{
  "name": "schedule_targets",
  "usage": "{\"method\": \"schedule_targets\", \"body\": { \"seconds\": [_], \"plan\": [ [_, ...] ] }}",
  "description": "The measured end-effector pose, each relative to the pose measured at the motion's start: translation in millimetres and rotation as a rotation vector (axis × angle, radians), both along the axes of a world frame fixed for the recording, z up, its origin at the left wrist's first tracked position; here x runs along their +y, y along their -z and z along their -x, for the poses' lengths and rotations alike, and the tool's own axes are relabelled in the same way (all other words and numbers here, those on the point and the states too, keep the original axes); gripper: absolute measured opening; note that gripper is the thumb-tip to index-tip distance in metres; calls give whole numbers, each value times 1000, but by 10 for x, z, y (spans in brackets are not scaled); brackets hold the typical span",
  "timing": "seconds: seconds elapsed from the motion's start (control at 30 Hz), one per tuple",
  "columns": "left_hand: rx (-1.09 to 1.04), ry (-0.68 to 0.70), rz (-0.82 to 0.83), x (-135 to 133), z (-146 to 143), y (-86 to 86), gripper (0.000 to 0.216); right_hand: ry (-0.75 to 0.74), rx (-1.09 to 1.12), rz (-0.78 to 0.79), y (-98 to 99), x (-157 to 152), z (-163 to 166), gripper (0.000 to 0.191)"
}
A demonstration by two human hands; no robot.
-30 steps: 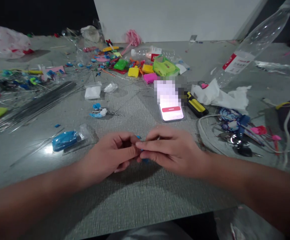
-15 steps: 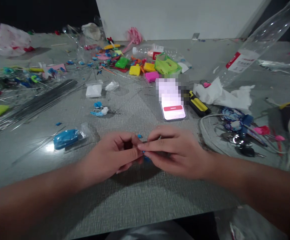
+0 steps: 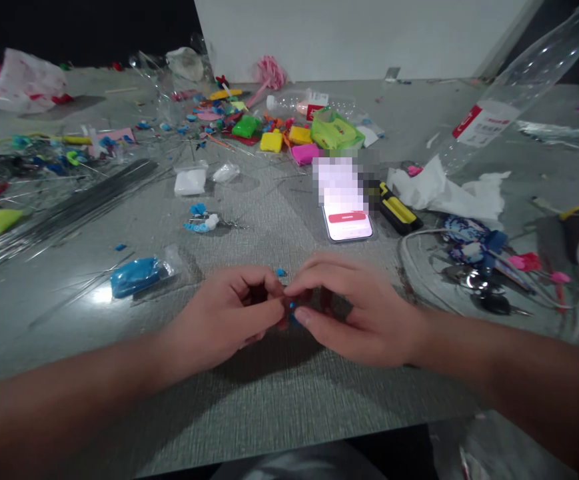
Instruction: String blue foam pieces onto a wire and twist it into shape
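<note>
My left hand [image 3: 236, 310] is closed, with thumb and forefinger pinched together. At its fingertips shows a tiny bit of blue modelling clay [image 3: 292, 305]; the rest of what it pinches is hidden. Around that bit, my right hand [image 3: 364, 310] curves from the other side, its thumb and forefinger apart. Just beyond the fingertips a small blue clay lump [image 3: 280, 273] lies on the table. To the left of my hands is a clear packet of blue clay [image 3: 136, 277]. Farther up sits a blue-and-white clay piece with thin wires [image 3: 203, 221].
A lit phone [image 3: 348, 223] lies ahead, beside a black-and-yellow tool [image 3: 396, 210]. Keys [image 3: 494, 303] and a cable are at right, below a large plastic bottle [image 3: 489, 123]. Wire bundles [image 3: 69, 207] lie at left, and coloured clay packets [image 3: 272, 141] at the back.
My right thumb and forefinger have parted from their pinch at the left fingertips, uncovering more of the blue bit. My left hand keeps its pinch. The view has shifted slightly.
</note>
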State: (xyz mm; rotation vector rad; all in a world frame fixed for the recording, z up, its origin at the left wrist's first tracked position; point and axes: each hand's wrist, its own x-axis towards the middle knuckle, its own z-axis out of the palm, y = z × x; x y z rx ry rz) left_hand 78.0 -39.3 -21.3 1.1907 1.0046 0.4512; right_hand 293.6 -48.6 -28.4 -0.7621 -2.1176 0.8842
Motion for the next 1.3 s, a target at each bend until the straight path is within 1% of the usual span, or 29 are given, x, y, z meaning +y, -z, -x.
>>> {"method": "schedule_targets", "body": {
  "seconds": [0.27, 0.33, 0.4, 0.43, 0.5, 0.57, 0.63, 0.7, 0.77, 0.83, 0.9, 1.0, 1.07, 1.2, 1.3],
  "plan": [
    [12, -2, -36, -15, 5, 7, 11, 11, -7, -7, 77, 13, 0, 14],
    [26, -6, -45, -21, 12, 10, 12, 9, 4, 8, 85, 14, 6, 14],
    [44, 0, -94, -29, 19, 11, 13, 13, 29, 48, 85, 14, 16, 14],
    [52, 7, -146, -35, 23, 10, 14, 16, 45, 81, 84, 13, 21, 14],
    [81, 21, -305, -47, 34, 8, 16, 20, 69, 174, 79, 13, 27, 15],
    [132, 42, -520, -54, 51, 9, 16, 21, 90, 280, 74, 16, 24, 17],
    [170, 71, -749, -55, 75, 16, 12, 14, 115, 380, 70, 27, 12, 21],
    [180, 93, -913, -53, 100, 31, 6, -10, 144, 484, 67, 43, -4, 26],
    [185, 93, -952, -52, 118, 46, 4, -51, 181, 585, 61, 58, -16, 29],
    [184, 71, -886, -55, 123, 56, 8, -77, 226, 644, 54, 63, -18, 28],
    [176, 41, -802, -59, 112, 56, 12, -67, 252, 627, 49, 54, -12, 25],
    [203, 30, -763, -57, 86, 47, 12, -26, 245, 503, 45, 27, -5, 15],
    [236, 35, -785, -51, 76, 46, 12, -4, 238, 424, 43, 12, -10, 10],
    [319, 69, -829, -27, 86, 61, 11, 19, 152, 350, 35, 11, -36, 8],
    [363, 134, -943, 2, 100, 65, 8, 18, 67, 285, 30, 28, -45, 7]
  ]
}}
